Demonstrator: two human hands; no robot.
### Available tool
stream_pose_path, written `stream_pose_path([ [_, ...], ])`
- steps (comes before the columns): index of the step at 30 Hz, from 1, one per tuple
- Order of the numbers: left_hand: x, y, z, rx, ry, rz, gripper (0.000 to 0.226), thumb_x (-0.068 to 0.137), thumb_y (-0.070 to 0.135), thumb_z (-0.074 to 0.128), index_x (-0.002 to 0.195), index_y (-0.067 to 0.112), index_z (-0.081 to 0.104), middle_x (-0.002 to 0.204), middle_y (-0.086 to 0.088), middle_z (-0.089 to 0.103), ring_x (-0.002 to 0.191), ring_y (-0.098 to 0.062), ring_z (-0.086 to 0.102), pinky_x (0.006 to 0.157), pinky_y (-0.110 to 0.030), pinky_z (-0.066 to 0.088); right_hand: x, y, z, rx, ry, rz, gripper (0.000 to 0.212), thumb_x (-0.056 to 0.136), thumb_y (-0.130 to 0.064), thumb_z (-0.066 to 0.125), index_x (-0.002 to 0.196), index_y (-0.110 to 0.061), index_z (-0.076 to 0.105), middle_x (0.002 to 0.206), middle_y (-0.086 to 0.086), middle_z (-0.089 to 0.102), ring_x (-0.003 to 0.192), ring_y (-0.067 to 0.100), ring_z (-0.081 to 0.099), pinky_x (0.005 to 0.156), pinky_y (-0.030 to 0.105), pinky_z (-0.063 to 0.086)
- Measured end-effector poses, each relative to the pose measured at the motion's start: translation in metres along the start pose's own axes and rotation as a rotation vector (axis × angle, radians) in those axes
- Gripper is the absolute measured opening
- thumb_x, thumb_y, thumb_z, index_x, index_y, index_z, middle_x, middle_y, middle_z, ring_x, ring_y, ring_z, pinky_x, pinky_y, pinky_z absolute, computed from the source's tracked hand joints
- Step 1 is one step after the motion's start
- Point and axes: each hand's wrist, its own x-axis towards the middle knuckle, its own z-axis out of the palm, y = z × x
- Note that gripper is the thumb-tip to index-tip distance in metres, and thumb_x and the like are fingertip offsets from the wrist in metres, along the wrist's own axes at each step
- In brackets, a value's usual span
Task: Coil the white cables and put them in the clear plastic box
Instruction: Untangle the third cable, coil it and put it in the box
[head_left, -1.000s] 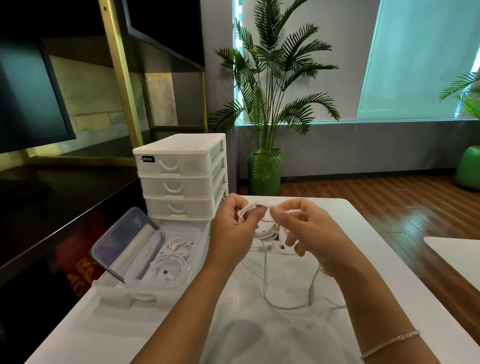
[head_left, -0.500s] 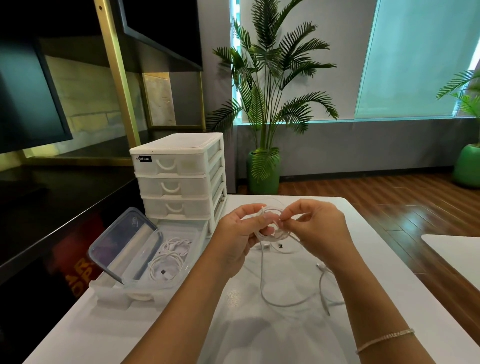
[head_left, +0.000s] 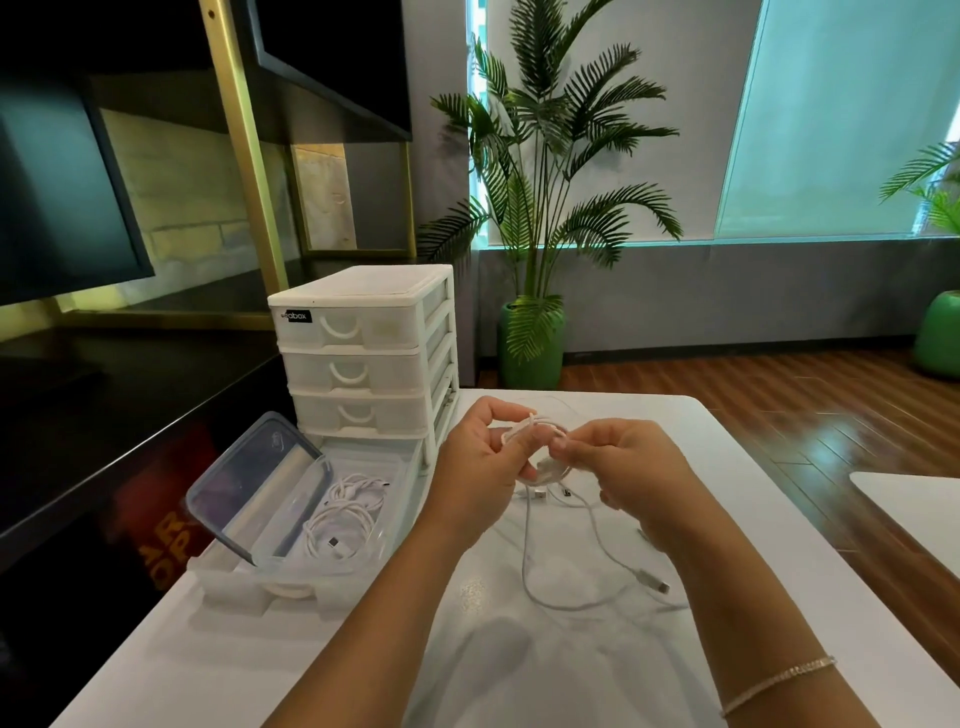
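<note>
A small loop of white cable (head_left: 540, 431) is pinched between my left hand (head_left: 480, 473) and my right hand (head_left: 631, 470) above the white table (head_left: 519, 670). The loose rest of that cable (head_left: 566, 597) hangs down and curves across the tabletop, its plug (head_left: 654, 581) lying to the right. The clear plastic box (head_left: 387, 467) stands open at the left, its lid (head_left: 260, 483) tilted up. Two coiled white cables (head_left: 343, 525) lie inside it.
A white three-drawer organiser (head_left: 363, 353) stands behind the box. More cable plugs (head_left: 550, 493) lie on the table under my hands. A dark counter runs along the left; a potted palm (head_left: 535, 218) and wooden floor lie beyond the table's far edge.
My hands have kept turning the cable into a loop; the hanging tail has shortened and its plug end has shifted on the table.
</note>
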Motion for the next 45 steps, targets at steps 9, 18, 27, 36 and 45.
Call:
stream_pose_path([
  [9,-0.002,-0.002,0.000,0.281,0.063,0.222,0.009,0.085,0.030,0.061,0.091,0.029,0.054,0.082,0.015,0.058,0.067,-0.004,0.060,0.056,-0.005,0.048,0.003,-0.004,0.002,0.108,-0.001,0.140,0.025,0.087,-0.020,0.055,0.066,-0.007,0.061,0.068,0.008,0.058,0.065,0.018,0.051,0.055,0.026,0.041],
  [18,0.006,-0.014,-0.007,0.308,0.184,0.169,0.014,0.086,0.025,0.064,0.100,0.024,0.065,0.090,0.009,0.062,0.083,-0.013,0.062,0.069,-0.019,0.055,0.005,-0.005,-0.006,0.222,0.103,0.138,0.023,0.087,-0.033,0.061,0.078,-0.011,0.059,0.071,0.000,0.057,0.067,0.021,0.066,0.078,0.035,0.055],
  [27,0.008,-0.004,-0.011,-0.289,0.010,-0.161,0.005,0.086,0.013,0.061,0.088,0.017,0.063,0.086,-0.006,0.067,0.052,-0.006,0.046,0.048,-0.013,0.042,0.008,0.003,-0.010,0.327,0.155,0.168,0.031,0.096,-0.036,0.043,0.110,-0.009,0.052,0.083,0.006,0.066,0.048,0.013,0.037,0.051,0.027,0.041],
  [36,-0.002,0.004,-0.004,-0.435,-0.236,-0.246,0.017,0.056,0.001,0.058,0.055,0.014,0.048,0.055,0.000,0.060,0.039,-0.009,0.044,0.052,-0.023,0.040,0.012,0.009,-0.007,0.384,0.085,0.240,0.044,0.099,-0.035,0.038,0.127,-0.003,0.045,0.086,0.014,0.070,0.027,0.007,0.028,0.038,0.021,0.034],
  [45,-0.004,0.011,-0.009,0.097,-0.344,-0.043,0.044,0.083,-0.003,0.062,0.102,0.036,0.058,0.076,0.009,0.064,0.080,-0.011,0.061,0.076,-0.023,0.050,0.012,0.011,-0.008,0.359,0.052,0.270,0.038,0.098,-0.032,0.041,0.121,-0.003,0.051,0.064,0.013,0.065,0.029,0.008,0.033,0.034,0.019,0.034],
])
